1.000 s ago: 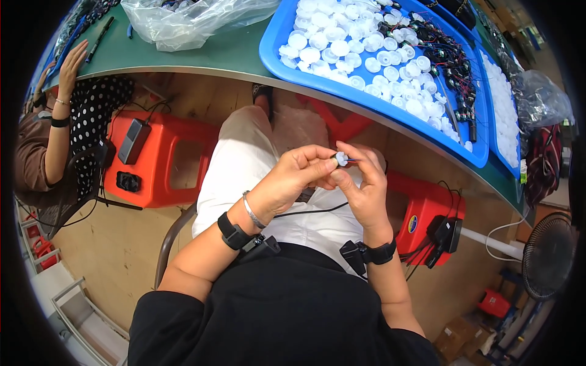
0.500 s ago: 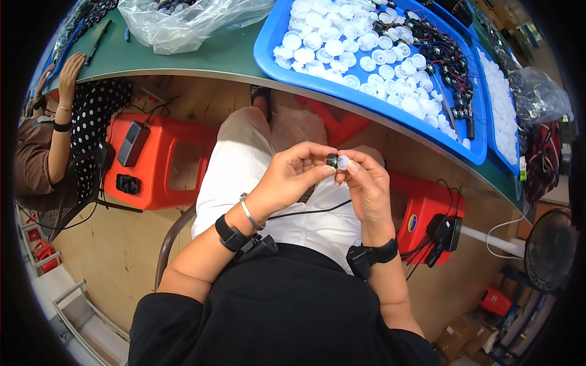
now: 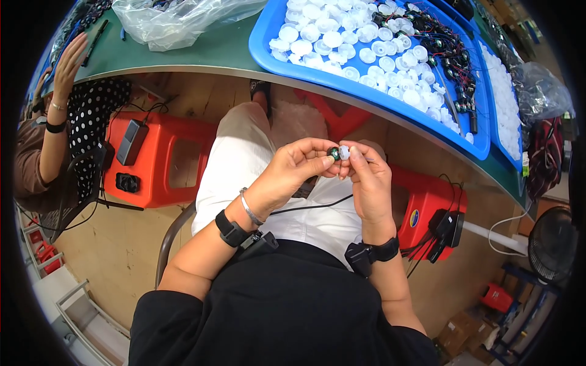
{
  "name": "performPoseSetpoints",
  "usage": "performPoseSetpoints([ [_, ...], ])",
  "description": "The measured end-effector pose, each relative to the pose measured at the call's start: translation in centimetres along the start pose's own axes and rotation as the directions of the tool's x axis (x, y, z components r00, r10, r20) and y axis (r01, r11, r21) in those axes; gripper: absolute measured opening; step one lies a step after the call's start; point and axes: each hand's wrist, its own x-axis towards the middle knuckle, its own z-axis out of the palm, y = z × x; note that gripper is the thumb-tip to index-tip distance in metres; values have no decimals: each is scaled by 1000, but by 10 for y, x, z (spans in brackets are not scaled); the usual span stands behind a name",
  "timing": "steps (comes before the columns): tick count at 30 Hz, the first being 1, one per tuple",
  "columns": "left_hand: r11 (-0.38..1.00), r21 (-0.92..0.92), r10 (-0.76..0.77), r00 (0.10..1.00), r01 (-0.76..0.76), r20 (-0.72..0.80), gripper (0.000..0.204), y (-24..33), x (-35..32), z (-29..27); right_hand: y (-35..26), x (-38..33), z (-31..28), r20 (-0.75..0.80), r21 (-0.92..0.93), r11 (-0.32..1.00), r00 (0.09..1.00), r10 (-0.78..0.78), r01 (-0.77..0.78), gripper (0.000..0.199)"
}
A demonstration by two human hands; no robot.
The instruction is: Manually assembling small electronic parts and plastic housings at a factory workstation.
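The left hand (image 3: 299, 163) pinches a small round green-black component (image 3: 334, 153) between thumb and index finger, and the right hand (image 3: 370, 177) grips a translucent white plastic cap (image 3: 344, 152) in the same way. Fingertips alone probably suit parts this tiny, and they leave the facing sides of both in sight. The two parts sit side by side at the meeting of the hands (whether they actually touch, I cannot tell). Both are in the air over the white trousers (image 3: 317, 222), just off the near edge of the table (image 3: 226, 55), perhaps because that height rests the arms and suits the downward gaze.

Straight out from the hands, a blue tray (image 3: 261, 43) lies along the table's near edge, presumably for a short reach. Loose white caps (image 3: 386, 64) spread over its left and middle, while wired dark components (image 3: 452, 64) are heaped toward its right side, a split that likely makes each kind quick to find. A second blue tray (image 3: 516, 161), holding more white pieces, is just beside it toward the table's right end.

Left of the trays, a clear plastic bag (image 3: 165, 27) rests back from the table's near edge; farther left lies a black pen (image 3: 94, 39), near a co-worker's raised hand (image 3: 67, 61).
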Motion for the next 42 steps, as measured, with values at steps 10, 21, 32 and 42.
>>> performPoseSetpoints([
  [10,992,127,-23,1000,23,-1,29,4,-3,7,2,-5,6,-5,-404,891,974,-226,205,14],
  [21,927,375,27,997,2,-71,28,-2,-3,9,3,0,-6,71,-305,950,997,-41,61,16],
  [32,915,401,4,993,43,-116,24,-2,1,11,6,3,-10,105,-229,973,994,38,-13,17],
  [42,918,397,26,992,25,-121,21,-5,2,9,8,1,-4,64,-258,965,997,-34,50,17],
])
